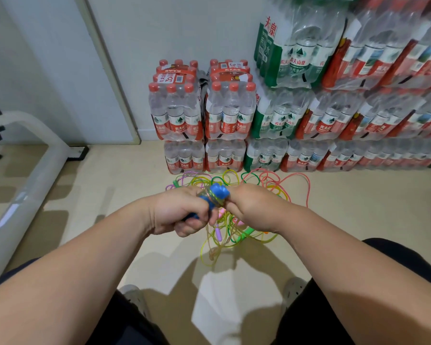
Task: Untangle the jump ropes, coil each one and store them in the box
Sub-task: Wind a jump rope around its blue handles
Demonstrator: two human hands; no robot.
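Left grip (179, 210) tight round blue handle (218, 191); right grip (254, 207) beside it, hold hidden.

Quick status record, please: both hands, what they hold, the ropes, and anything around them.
left hand: grips the blue handle
right hand: at the handle's top end, where rope is wound round it; grip hidden
tangle: loose on the floor under the hands, with pink, yellow and green strands
purple handle: lies in the tangle
bottle packs: stacked by the wall, behind the tangle
box: not in view
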